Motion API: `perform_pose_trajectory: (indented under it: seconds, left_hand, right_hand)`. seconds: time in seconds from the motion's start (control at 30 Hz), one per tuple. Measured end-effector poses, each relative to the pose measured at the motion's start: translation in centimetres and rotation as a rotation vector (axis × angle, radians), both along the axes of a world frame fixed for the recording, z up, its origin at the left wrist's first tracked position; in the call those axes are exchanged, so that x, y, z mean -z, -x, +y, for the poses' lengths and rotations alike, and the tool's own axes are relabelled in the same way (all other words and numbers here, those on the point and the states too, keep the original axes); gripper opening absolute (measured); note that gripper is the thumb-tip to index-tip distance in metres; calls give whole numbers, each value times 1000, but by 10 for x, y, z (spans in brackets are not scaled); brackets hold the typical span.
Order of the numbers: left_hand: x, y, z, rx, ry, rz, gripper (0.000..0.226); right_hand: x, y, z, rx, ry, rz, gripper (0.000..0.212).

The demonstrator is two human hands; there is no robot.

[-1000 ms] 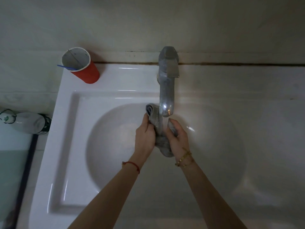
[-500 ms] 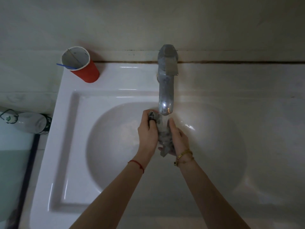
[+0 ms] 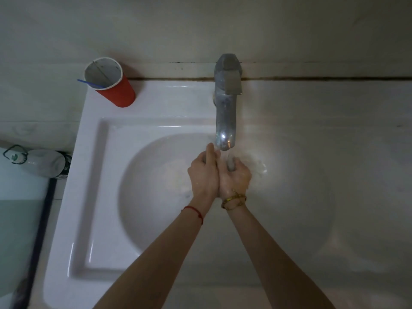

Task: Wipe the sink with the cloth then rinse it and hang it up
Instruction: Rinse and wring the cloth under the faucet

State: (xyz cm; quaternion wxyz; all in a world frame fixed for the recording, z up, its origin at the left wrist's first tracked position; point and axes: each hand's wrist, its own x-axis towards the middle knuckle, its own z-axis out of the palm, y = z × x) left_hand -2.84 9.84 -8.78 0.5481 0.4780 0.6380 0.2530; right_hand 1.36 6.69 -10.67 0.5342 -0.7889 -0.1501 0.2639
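Observation:
The white sink [image 3: 93, 197] fills the view, with a metal tap [image 3: 225, 112] at its back. Water runs from the spout. My left hand [image 3: 204, 175] and my right hand [image 3: 234, 177] are pressed together just below the spout, both closed around the grey cloth [image 3: 230, 163]. Only a small bunched end of the cloth shows between my right fingers; the rest is hidden inside my hands. Water splashes in the bowl to the right of my hands.
A red cup [image 3: 111, 85] with a blue stick in it stands on the sink's back left corner. A white bottle [image 3: 42, 162] lies on its side left of the sink. A tiled wall runs behind the tap.
My hands have closed together around the cloth, which hung loose between them before. It is now bunched up and almost hidden under the running water.

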Motion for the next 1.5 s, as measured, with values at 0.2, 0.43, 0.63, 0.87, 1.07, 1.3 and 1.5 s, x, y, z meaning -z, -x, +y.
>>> perform_pose_trajectory:
  seconds: [0.2, 0.43, 0.63, 0.87, 1.07, 1.3, 1.5]
  left_hand:
    - [5, 1, 11, 61, 235, 84, 43]
    - [6, 11, 5, 127, 262, -153, 17]
    - [7, 20, -4, 284, 216, -248, 24]
    - [10, 30, 4, 438, -30, -84, 15]
    - [6, 13, -4, 468, -312, 293, 7]
    - [6, 13, -3, 466, -430, 502, 25]
    - [10, 9, -9, 296, -167, 168, 26]
  right_hand:
    - [12, -7, -8, -57, -97, 215, 47]
    - [24, -36, -24, -35, -107, 811, 56]
    - [22, -38, -23, -227, 281, 998, 108]
    - [-1, -50, -20, -256, 397, 1107, 79]
    - [4, -25, -20, 39, 67, 673, 13]
    - [7, -13, -20, 29, -7, 511, 7]
    - [-3, -8, -7, 119, 145, 529, 45]
